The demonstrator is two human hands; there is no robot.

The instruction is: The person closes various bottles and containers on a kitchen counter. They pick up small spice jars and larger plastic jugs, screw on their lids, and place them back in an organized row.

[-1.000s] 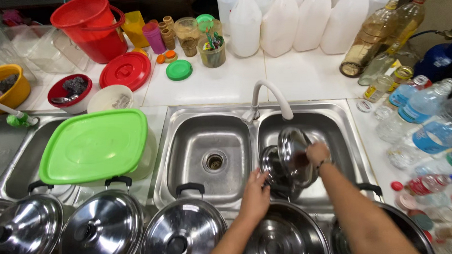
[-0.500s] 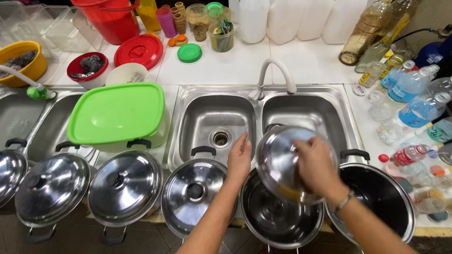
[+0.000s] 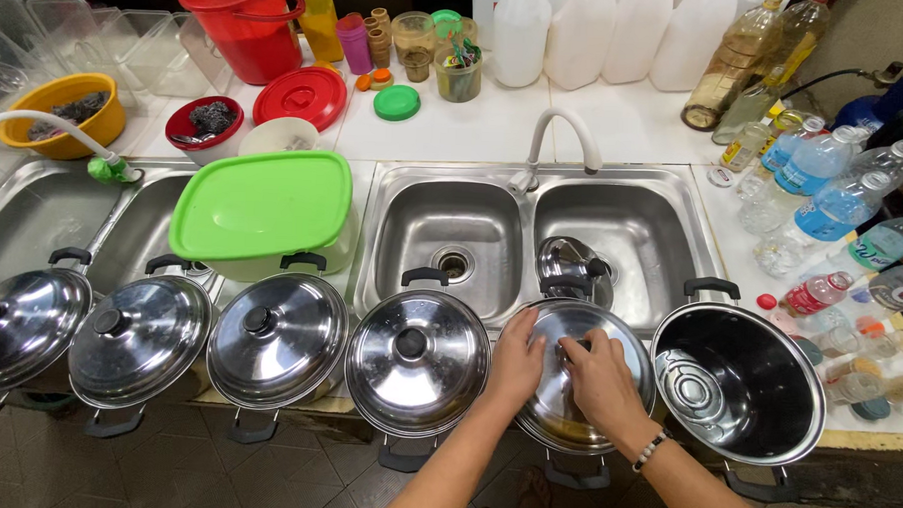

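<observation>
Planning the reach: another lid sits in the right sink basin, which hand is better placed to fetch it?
Probably the right hand: it rests on the pot lid just below the spare lid. The left hand is farther left.

Four lidded steel pots [image 3: 417,361] line the front edge to the left, and an open pot [image 3: 739,384] with a dark inside stands at the far right end. A steel lid [image 3: 571,266] lies in the right basin of the double sink [image 3: 452,229], under a white tap [image 3: 566,138]. A green-lidded plastic box [image 3: 261,209] rests just left of the sink. On the white tabletop [image 3: 476,125] behind stand a red bucket [image 3: 241,21], a red lid [image 3: 300,96], a small green lid [image 3: 397,103], a yellow bowl [image 3: 61,115] and white jugs [image 3: 579,33]. Plastic bottles [image 3: 824,197] crowd the right side.
</observation>
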